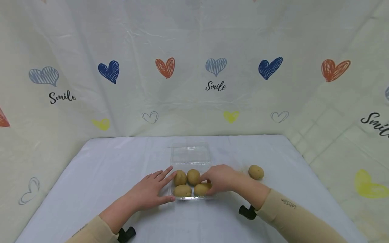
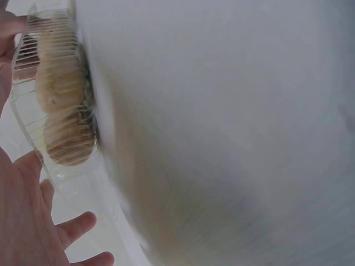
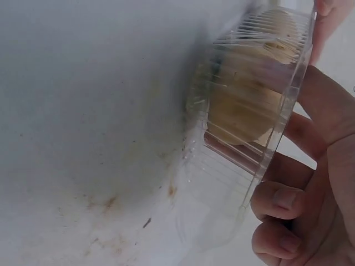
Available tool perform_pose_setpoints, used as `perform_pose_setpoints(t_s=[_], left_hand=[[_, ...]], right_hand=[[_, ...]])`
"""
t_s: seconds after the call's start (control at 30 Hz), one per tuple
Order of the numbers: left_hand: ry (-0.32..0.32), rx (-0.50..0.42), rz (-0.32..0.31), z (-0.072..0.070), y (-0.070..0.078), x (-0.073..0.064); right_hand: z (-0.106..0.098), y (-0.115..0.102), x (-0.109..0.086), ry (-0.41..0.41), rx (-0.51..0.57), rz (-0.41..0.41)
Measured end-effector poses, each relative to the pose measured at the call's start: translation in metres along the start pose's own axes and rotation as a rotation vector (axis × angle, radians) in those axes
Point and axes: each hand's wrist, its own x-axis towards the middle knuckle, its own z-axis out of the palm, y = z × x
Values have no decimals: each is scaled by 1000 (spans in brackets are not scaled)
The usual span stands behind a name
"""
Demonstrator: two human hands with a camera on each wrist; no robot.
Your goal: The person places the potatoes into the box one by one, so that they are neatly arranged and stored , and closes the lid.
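Observation:
A clear plastic clamshell container holds several potatoes, its lid folded back behind it. My right hand reaches over the right wall and grips the front right potato with thumb and fingers inside the box. Beside that lie a front left potato, a back left potato and a back right potato. With fingers spread, my left hand rests along the container's left rim. Through the ribbed wall in the right wrist view, the right hand's thumb and fingers show around the potato.
One loose potato lies on the white tablecloth, right of the container and beyond the right forearm. A curtain printed with hearts hangs behind the table. Brownish specks mark the cloth near the right hand.

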Motion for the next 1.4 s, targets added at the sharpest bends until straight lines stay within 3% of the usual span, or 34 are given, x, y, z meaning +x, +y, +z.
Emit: perform_pose_setpoints(t_s=[0.4, 0.93, 1.4], left_hand=[[-9, 2, -3, 1, -1, 0], [0, 5, 3, 2, -2, 0], [-4, 1, 0, 1, -2, 0]], right_hand=[[0, 4, 2, -38, 47, 84], [0, 6, 3, -31, 111, 71], [-20, 18, -10, 29, 156, 96]])
